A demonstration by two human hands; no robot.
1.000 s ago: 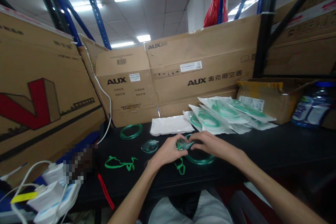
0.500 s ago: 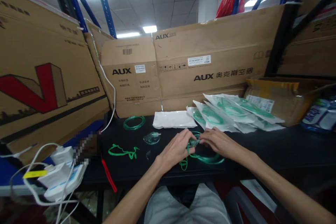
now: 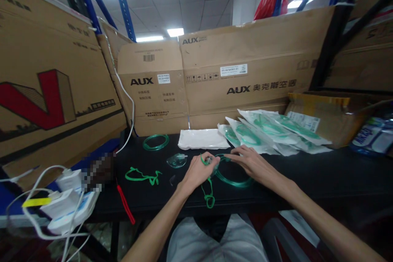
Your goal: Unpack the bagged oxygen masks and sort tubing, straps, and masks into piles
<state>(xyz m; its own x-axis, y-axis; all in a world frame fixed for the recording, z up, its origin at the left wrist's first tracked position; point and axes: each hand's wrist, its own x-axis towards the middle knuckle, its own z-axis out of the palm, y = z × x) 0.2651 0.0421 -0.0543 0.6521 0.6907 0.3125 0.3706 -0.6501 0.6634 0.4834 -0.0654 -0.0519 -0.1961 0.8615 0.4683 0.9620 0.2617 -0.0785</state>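
Note:
My left hand (image 3: pixel 196 172) is closed around a small clear green oxygen mask (image 3: pixel 216 168), mostly hidden by the fingers. From it a green elastic strap (image 3: pixel 209 199) hangs down onto the black tabletop. Just right of the mask, my right hand (image 3: pixel 253 163) has its fingers stretched out over the far side of a coil of clear green tubing (image 3: pixel 235 183); whether they touch it I cannot tell. A second clear mask (image 3: pixel 177 160) lies left of my hands. Beyond it is another tubing coil (image 3: pixel 156 142), and nearer lies a loose green strap (image 3: pixel 143 177).
A white packet (image 3: pixel 203 139) and several clear-fronted pouches of green tubing (image 3: pixel 270 129) lie at the back. An open cardboard box (image 3: pixel 325 114) and a bottle (image 3: pixel 373 135) stand right. A power strip (image 3: pixel 73 213) with cables and a red strap (image 3: pixel 125 204) are left.
My left hand has drawn the mask left, away from my right hand, and the strap now hangs lower. My right hand has let go of the mask and its fingers have straightened.

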